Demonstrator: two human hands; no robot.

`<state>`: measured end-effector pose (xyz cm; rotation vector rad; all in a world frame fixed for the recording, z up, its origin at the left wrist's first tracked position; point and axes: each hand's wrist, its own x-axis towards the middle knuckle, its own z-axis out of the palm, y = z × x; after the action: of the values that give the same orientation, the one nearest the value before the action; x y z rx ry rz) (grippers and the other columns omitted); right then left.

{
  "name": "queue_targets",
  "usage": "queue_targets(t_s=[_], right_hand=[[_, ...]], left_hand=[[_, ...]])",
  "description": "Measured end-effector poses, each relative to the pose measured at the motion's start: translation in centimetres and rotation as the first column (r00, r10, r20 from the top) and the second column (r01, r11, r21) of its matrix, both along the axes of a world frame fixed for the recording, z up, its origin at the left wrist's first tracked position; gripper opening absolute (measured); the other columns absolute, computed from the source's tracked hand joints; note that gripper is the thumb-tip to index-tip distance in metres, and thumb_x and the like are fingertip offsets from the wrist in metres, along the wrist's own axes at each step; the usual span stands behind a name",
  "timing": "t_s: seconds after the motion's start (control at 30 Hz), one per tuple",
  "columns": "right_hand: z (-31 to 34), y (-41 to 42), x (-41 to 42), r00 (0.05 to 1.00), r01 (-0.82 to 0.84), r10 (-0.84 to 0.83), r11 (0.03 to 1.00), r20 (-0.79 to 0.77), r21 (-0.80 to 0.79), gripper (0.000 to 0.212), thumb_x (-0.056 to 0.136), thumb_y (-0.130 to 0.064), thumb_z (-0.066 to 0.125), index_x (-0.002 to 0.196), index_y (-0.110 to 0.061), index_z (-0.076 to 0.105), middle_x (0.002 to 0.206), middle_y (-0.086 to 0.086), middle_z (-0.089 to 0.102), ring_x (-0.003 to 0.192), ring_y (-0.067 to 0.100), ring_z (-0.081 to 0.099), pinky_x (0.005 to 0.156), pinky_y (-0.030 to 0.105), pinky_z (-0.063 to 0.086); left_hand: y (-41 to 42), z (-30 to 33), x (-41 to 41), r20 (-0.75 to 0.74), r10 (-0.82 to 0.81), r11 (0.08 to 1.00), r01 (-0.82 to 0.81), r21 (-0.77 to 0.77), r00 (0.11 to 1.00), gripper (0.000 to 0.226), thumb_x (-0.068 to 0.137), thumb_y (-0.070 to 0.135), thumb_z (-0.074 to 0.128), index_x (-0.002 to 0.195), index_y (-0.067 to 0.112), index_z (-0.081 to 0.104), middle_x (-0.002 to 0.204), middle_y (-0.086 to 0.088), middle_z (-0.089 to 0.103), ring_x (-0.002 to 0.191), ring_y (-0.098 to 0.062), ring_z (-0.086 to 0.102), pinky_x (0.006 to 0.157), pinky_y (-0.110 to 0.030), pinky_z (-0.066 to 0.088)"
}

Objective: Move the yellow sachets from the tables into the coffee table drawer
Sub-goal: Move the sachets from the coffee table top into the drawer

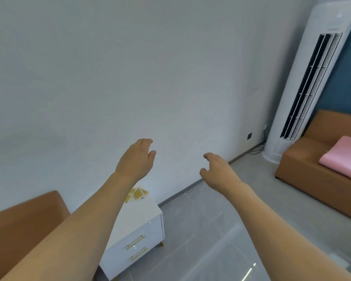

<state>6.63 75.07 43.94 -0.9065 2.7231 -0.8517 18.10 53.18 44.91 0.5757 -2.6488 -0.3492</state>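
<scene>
Both bare arms reach forward and up in front of a plain pale wall; the left hand (137,159) hangs with its fingers loosely curled and the thumb apart from them, holding nothing and touching nothing; the right hand (218,169) is likewise slack, its fingers bent downward in a loose claw, empty, clear of any surface (the two hands are near each other but apart, with bare wall showing between them).

The small flat yellow sachets (137,194) lie in a loose cluster on the far end of a glossy white side table (142,211), partly hidden behind the left forearm; how many there are cannot be told. The table stands against the wall, and its front shows two drawers with slim gold bar handles (136,242), both closed.

A tan leather armchair (20,222) sits at the lower left, just beside the table; a second tan leather sofa (312,179) stands at the right with a folded pink cloth (344,157) on its seat; beside it rises a tall white floor-standing air conditioner (310,82) with dark vertical vents; the floor is grey tile (207,230).
</scene>
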Motion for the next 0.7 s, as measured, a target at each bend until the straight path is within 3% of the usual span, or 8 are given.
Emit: queue_targets(t_s=[0.3, 0.4, 0.53, 0.6, 0.7], right_hand=[[-4.9, -18.4, -9.4, 0.998, 0.010, -0.013, 0.999, 0.062, 0.036, 0.056, 0.094, -0.018, 0.046, 0.149, -0.013, 0.033, 0.150, 0.005, 0.040, 0.131, 0.022, 0.044, 0.098, 0.032, 0.041], [-7.8, -25.8, -11.9, 0.991, -0.041, 0.033, 0.997, 0.132, 0.059, 0.056, 0.094, -0.019, 0.047, 0.148, -0.014, 0.034, 0.150, 0.004, 0.040, 0.133, 0.021, 0.043, 0.100, 0.032, 0.039], [-12.9, -35.9, -14.0, 0.968, -0.122, 0.089, 0.984, 0.235, 0.130, 0.056, 0.093, -0.019, 0.049, 0.147, -0.013, 0.035, 0.148, 0.004, 0.042, 0.131, 0.021, 0.045, 0.097, 0.031, 0.039], [-16.3, -40.8, -15.2, 0.956, -0.148, 0.094, 0.972, 0.277, 0.182, 0.056, 0.093, -0.018, 0.049, 0.147, -0.014, 0.035, 0.148, 0.004, 0.042, 0.129, 0.021, 0.045, 0.095, 0.030, 0.040], [-23.9, -47.1, -17.1, 0.933, -0.166, 0.058, 0.945, 0.356, 0.281, 0.057, 0.092, -0.016, 0.049, 0.147, -0.015, 0.035, 0.147, 0.003, 0.042, 0.128, 0.021, 0.045, 0.097, 0.031, 0.041]], left_hand=[[-18.1, -6.5, -7.6, 0.120, 0.022, 0.987, -0.041, 0.154, 0.993, 0.044, 0.103, 0.026, 0.042, 0.145, 0.014, 0.040, 0.150, -0.002, 0.039, 0.133, -0.022, 0.043, 0.106, -0.035, 0.037], [-25.3, -9.5, -8.6, 0.260, 0.069, 0.968, -0.128, 0.218, 0.963, 0.044, 0.102, 0.025, 0.043, 0.145, 0.015, 0.040, 0.150, -0.001, 0.040, 0.133, -0.020, 0.044, 0.107, -0.033, 0.037], [-34.6, -14.2, -10.1, 0.388, 0.125, 0.889, -0.277, 0.364, 0.913, 0.037, 0.098, 0.023, 0.046, 0.135, 0.018, 0.050, 0.132, 0.001, 0.056, 0.110, -0.017, 0.055, 0.093, -0.030, 0.045], [-38.5, -18.1, -11.6, 0.452, 0.078, 0.876, -0.278, 0.395, 0.889, 0.037, 0.096, 0.020, 0.048, 0.133, 0.021, 0.051, 0.128, 0.003, 0.056, 0.106, -0.015, 0.055, 0.089, -0.028, 0.046], [-43.9, -26.7, -14.7, 0.614, -0.093, 0.904, -0.192, 0.382, 0.783, 0.049, 0.092, 0.015, 0.051, 0.139, 0.026, 0.044, 0.138, 0.005, 0.048, 0.117, -0.017, 0.053, 0.091, -0.031, 0.046]])
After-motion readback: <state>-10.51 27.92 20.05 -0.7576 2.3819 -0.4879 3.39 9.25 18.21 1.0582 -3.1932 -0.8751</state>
